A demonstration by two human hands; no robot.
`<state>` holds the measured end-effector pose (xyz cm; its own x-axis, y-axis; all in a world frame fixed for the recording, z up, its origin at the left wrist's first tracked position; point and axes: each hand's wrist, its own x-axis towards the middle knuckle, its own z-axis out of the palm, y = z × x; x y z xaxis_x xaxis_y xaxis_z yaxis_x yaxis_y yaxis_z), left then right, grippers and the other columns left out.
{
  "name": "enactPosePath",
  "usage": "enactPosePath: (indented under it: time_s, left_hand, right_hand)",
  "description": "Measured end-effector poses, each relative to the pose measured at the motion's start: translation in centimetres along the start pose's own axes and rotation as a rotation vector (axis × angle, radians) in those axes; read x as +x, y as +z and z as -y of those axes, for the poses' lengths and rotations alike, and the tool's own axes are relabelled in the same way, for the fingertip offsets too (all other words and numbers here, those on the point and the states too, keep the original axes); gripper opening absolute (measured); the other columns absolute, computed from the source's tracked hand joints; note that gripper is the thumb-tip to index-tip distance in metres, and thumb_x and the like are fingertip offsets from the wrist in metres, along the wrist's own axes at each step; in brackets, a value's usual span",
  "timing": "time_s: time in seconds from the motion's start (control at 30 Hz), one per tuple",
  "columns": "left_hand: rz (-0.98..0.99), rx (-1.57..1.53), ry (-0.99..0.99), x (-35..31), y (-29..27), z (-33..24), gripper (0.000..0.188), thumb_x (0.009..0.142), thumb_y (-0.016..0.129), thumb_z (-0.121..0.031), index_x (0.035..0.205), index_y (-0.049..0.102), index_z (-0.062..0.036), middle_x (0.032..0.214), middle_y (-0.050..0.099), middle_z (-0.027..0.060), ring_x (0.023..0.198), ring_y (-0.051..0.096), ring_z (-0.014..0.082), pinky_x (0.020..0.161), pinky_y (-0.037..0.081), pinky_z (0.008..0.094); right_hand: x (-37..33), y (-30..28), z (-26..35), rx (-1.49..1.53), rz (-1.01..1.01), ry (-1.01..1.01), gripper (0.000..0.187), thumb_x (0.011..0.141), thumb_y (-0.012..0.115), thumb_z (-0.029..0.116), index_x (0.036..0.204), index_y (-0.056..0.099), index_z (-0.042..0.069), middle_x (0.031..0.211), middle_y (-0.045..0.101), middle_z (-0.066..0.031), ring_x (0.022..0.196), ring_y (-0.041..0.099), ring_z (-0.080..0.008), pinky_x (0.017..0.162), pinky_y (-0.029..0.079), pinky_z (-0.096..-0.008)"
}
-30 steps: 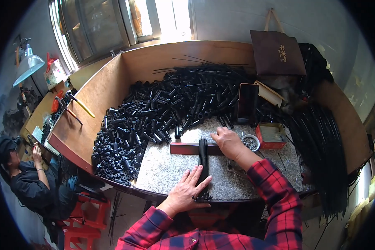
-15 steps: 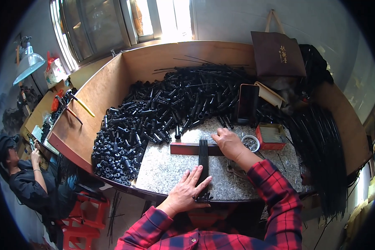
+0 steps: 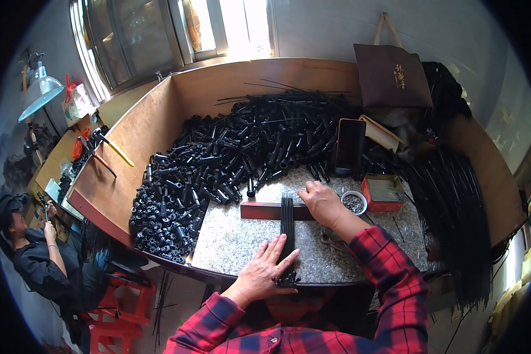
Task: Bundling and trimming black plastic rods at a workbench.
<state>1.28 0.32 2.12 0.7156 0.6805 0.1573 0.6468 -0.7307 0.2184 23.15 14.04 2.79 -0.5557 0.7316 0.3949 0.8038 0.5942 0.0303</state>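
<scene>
A row of thin black rods lies side by side, resting across a dark red bar on the speckled stone slab. My left hand lies over the rods' near part, fingers stretched out and spread. Past the bar, close to the rods' far tips, my right hand is pinched closed; whatever it holds is too small to make out. Right beside that hand stands a small white bowl of tiny pieces. Next to it is a red box with thin pale pins or wires inside.
Black tubular parts heap up behind and left of the slab. A phone stands upright at the back. Long black rods hang over the right edge. Pliers hang on the left board. A co-worker sits at far left.
My right hand has shifted very slightly to the left near the rod tips. My left hand stays in place. The co-worker's hands have moved a little.
</scene>
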Motion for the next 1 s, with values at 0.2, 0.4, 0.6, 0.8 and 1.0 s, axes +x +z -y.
enactPosePath:
  time_s: [0.2,0.4,0.6,0.8,1.0]
  left_hand:
    - [0.01,-0.004,-0.003,-0.04,0.03,0.03,0.086,0.074,0.063,-0.061,0.141,0.035,-0.0134,0.146,0.019,0.0299,0.137,0.021,0.0435,0.111,0.02,0.0484]
    - [0.013,-0.005,-0.006,0.0,0.01,-0.03,0.087,0.074,0.063,-0.061,0.141,0.035,-0.0135,0.147,0.019,0.0299,0.137,0.021,0.0434,0.112,0.02,0.0483]
    - [0.008,-0.006,-0.01,-0.03,0.06,-0.01,0.087,0.074,0.063,-0.061,0.141,0.035,-0.0136,0.146,0.019,0.0303,0.137,0.021,0.0435,0.112,0.02,0.0483]
    - [-0.003,0.005,-0.002,-0.1,0.0,0.02,0.087,0.074,0.063,-0.061,0.141,0.035,-0.0135,0.146,0.019,0.0307,0.136,0.022,0.044,0.111,0.021,0.0486]
    - [-0.006,0.007,-0.002,-0.1,0.1,0.03,0.087,0.074,0.063,-0.061,0.141,0.035,-0.0136,0.146,0.02,0.0305,0.136,0.023,0.0441,0.111,0.021,0.0486]
  right_hand:
    - [0.01,-0.03,-0.04,0.007,0.009,0.007,0.022,0.079,0.053,0.006,0.099,0.062,0.006,0.089,0.056,-0.0136,0.09,0.058,-0.0286,0.077,0.05,-0.037]
    - [0.1,0.14,-0.09,0.003,0.01,0.012,0.019,0.079,0.053,0.007,0.096,0.062,0.005,0.093,0.056,-0.0129,0.093,0.058,-0.0281,0.079,0.051,-0.0361]
    - [-0.11,0.46,-0.33,0.07,0.014,-0.008,0.021,0.08,0.053,0.006,0.099,0.06,0.005,0.098,0.055,-0.0135,0.099,0.055,-0.0287,0.082,0.05,-0.0358]
    - [-0.1,-0.15,-0.37,0.111,0.018,-0.032,0.025,0.08,0.053,0.006,0.104,0.06,0.007,0.098,0.053,-0.0133,0.1,0.054,-0.0289,0.085,0.048,-0.0365]
    - [0.08,-0.08,-0.36,0.131,0.01,-0.045,0.025,0.08,0.052,0.006,0.104,0.059,0.007,0.098,0.053,-0.0136,0.1,0.053,-0.0293,0.086,0.047,-0.0364]
